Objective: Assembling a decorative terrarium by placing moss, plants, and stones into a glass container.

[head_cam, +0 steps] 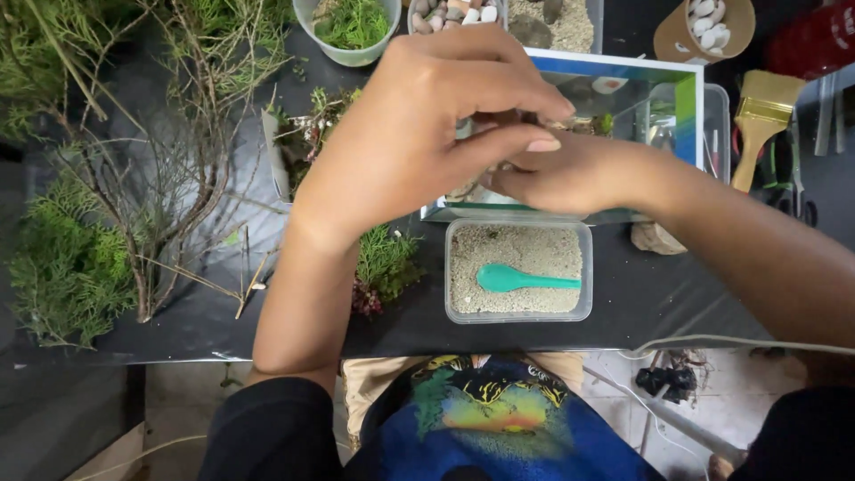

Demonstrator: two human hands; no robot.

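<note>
Hands at work over a glass tank (570,214): the left hand (419,134) is curled with fingertips pinched narrow, the right hand (570,174) meets it, and whatever is held between them cannot be told. Filling appears only begun, little being visible inside. Just below the hands, a tub of sand (517,272) with a teal spoon (521,280) is left untouched. Left of them, twigs and green sprigs (134,205) crowd the surface (650,294); a brush (757,120) lies to the right.
</note>
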